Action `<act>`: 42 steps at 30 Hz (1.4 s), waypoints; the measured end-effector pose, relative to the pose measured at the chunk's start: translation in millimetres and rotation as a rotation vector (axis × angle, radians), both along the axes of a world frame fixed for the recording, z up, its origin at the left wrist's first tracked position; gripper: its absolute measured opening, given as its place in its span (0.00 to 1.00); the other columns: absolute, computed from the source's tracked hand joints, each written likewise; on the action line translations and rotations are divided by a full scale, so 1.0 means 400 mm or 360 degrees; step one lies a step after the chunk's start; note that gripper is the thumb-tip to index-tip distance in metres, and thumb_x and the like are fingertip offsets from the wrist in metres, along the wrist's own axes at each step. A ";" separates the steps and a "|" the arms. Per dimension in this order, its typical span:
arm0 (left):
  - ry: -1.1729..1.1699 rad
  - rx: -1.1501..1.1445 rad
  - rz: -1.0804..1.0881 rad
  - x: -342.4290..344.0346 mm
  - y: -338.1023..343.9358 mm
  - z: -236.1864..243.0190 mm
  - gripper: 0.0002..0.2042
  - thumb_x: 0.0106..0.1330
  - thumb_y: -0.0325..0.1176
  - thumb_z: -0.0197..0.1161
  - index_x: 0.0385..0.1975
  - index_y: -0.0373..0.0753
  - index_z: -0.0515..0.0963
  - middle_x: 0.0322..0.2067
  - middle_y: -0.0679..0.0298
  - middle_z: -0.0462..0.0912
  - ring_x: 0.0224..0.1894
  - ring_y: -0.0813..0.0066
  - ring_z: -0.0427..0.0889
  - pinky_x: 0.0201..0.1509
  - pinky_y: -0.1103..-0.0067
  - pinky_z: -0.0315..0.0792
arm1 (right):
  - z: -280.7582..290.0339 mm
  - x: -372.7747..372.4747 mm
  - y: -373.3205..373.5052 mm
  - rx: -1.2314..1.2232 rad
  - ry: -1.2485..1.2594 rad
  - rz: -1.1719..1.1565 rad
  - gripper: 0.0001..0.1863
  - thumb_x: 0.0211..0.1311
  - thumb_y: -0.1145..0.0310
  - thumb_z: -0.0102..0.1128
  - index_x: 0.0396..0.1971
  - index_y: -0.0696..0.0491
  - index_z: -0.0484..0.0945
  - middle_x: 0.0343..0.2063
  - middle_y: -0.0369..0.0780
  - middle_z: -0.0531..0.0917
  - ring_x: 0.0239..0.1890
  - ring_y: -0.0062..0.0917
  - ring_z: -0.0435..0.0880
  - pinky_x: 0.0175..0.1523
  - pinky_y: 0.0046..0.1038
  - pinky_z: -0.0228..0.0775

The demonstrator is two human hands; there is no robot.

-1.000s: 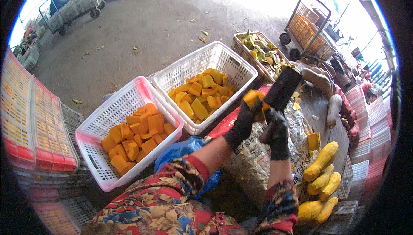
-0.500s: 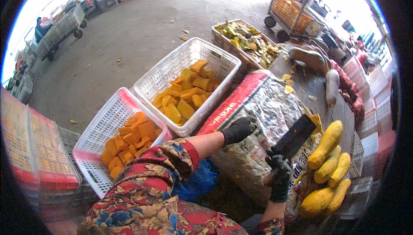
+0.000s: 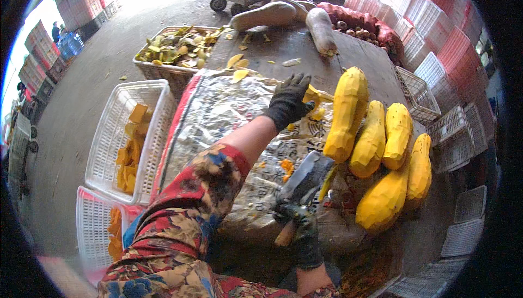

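Note:
My left hand [image 3: 290, 100], in a dark glove, reaches over the far part of the table with its fingers apart. A small yellow squash piece [image 3: 312, 96] lies beside its fingers and thumb; I see no firm grip on it. My right hand [image 3: 303, 226], also gloved, is closed round the handle of a cleaver [image 3: 308, 173]. The wide dark blade lies low over a crinkled printed plastic sheet [image 3: 218, 113], pointing away from me. Right of the blade rest several peeled yellow squashes [image 3: 347, 115], the nearest one [image 3: 384, 202] lying slantwise.
Left of the table stand a white crate [image 3: 103, 134] of yellow chunks and another crate [image 3: 90, 227] of orange chunks. A basket of peelings [image 3: 180, 47] is at the far left. Unpeeled squashes [image 3: 322, 32], a red net sack [image 3: 389, 41] and a cart [image 3: 239, 3] lie beyond.
My view has swung to the right. My left hand has gone from the sheet's left side, fingers curled, to the yellow piece by the squashes, fingers spread. The cleaver stays in my right hand.

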State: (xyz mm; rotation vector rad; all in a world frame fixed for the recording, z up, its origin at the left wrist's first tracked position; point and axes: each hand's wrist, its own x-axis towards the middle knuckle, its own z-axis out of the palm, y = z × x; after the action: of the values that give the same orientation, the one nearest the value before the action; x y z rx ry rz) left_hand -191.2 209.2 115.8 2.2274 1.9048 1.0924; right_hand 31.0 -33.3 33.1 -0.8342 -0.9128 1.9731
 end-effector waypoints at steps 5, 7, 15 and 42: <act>0.1028 -0.0512 -0.0288 0.071 0.175 0.034 0.44 0.48 0.51 0.69 0.66 0.45 0.58 0.59 0.51 0.69 0.63 0.54 0.67 0.64 0.59 0.61 | 0.087 0.043 -0.028 0.0214 -0.0302 0.0013 0.31 0.66 0.46 0.46 0.47 0.62 0.77 0.46 0.46 0.81 0.50 0.35 0.79 0.58 0.36 0.69; 0.1069 -0.0585 -0.0293 0.068 0.195 0.022 0.44 0.43 0.51 0.72 0.63 0.45 0.62 0.51 0.50 0.77 0.56 0.52 0.73 0.60 0.61 0.66 | 0.122 0.047 -0.030 0.0255 -0.0254 -0.0033 0.30 0.67 0.46 0.45 0.47 0.61 0.78 0.46 0.46 0.81 0.49 0.34 0.79 0.57 0.35 0.69; 0.0378 -0.0858 0.0089 -0.096 0.081 0.002 0.43 0.44 0.58 0.71 0.59 0.40 0.66 0.50 0.47 0.77 0.54 0.52 0.76 0.57 0.65 0.70 | 0.139 0.048 0.003 0.0345 -0.0427 0.0066 0.27 0.66 0.50 0.46 0.43 0.61 0.80 0.43 0.45 0.82 0.46 0.32 0.81 0.55 0.32 0.71; -0.1964 0.0177 0.0471 -0.188 -0.780 -0.176 0.20 0.69 0.40 0.54 0.54 0.32 0.70 0.51 0.54 0.76 0.54 0.66 0.73 0.60 0.74 0.64 | 0.391 -0.255 -0.083 0.1087 -0.1443 0.0805 0.14 0.62 0.64 0.55 0.40 0.60 0.73 0.20 0.38 0.78 0.18 0.21 0.78 0.21 0.25 0.70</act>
State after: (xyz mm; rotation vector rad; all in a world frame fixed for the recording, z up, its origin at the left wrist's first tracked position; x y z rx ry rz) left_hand -266.4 -102.8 45.4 0.7746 1.5241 1.9491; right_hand -71.0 -66.5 189.4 -1.1494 -2.3428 1.4022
